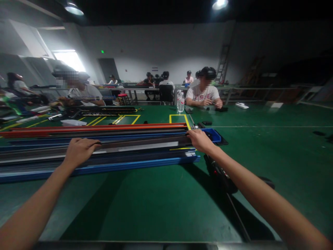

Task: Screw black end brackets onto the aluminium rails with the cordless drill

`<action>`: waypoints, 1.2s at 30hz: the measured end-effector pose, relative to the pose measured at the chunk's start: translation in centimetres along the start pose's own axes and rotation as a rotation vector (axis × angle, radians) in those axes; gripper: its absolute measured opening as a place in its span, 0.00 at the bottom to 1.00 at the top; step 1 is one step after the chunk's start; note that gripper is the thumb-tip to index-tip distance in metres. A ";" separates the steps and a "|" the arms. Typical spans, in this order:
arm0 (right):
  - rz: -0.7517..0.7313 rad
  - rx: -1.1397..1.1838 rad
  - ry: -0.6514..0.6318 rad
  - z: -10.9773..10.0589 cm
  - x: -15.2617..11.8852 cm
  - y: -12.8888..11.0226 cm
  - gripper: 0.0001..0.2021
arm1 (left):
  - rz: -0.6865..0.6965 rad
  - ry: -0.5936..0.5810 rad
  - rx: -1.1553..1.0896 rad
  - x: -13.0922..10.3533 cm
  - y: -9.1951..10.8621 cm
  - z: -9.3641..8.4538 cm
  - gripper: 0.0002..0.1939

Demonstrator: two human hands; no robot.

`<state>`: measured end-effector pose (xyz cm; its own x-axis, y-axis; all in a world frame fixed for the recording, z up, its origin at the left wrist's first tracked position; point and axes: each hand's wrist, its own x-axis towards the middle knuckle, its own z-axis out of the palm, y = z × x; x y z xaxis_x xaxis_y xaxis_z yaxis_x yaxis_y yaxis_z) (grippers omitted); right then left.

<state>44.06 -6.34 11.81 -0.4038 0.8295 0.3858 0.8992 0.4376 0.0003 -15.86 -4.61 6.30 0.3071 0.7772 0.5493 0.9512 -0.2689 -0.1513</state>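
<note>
A long dark grey rail [145,143] lies lengthwise among other long profiles on the green table. My left hand [81,151] is closed on the rail left of the middle, its fingers over the far edge. At the rail's right end my right hand [200,140] is closed, thumb and fingers gripping it. Nearer to me runs a blue profile [156,162], and beyond the rail an orange profile [117,127] crosses the table. Beside my right hand sits a blue tray [216,135], partly hidden by the hand.
A black power tool [224,178] with a red light and a cable lies under my right forearm. Water bottles [180,102] stand farther back. Across the green table [260,149] a person [203,93] sits, with another person [84,91] at the left.
</note>
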 end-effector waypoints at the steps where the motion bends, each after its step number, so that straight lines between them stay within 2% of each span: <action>1: 0.007 -0.001 0.004 0.1 -0.3 0.0 0.11 | 0.004 0.012 0.014 0.0 0.2 0.0 0.22; 6: 0.032 -0.001 0.014 0.8 -1.8 0.2 0.11 | 0.038 0.071 0.050 0.5 1.0 -0.2 0.19; 13: 0.080 0.021 0.019 1.3 -4.7 -0.2 0.11 | 0.125 0.130 0.082 2.0 1.2 -1.6 0.19; 18: 0.120 0.044 0.022 1.9 -7.2 -0.9 0.11 | 0.173 0.150 0.092 1.7 1.3 -2.5 0.20; 24: 0.142 0.081 0.008 2.5 -9.3 -1.7 0.12 | 0.194 0.166 0.107 -0.4 0.5 -3.3 0.17; 28: 0.139 0.116 -0.003 2.6 -10.1 -2.2 0.12 | 0.156 0.095 0.133 -2.6 0.0 -4.2 0.18; 34: 0.113 0.161 -0.055 2.6 -10.9 -3.1 0.12 | 0.022 0.047 0.050 -5.2 1.3 -6.1 0.19; 36: 0.105 0.174 -0.081 2.7 -11.2 -3.4 0.12 | 0.020 0.030 0.053 -5.7 1.7 -6.6 0.19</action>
<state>45.08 -16.15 5.02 -0.3277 0.8958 0.3001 0.8972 0.3946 -0.1982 -16.22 -13.29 8.36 0.3259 0.7541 0.5702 0.9454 -0.2533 -0.2052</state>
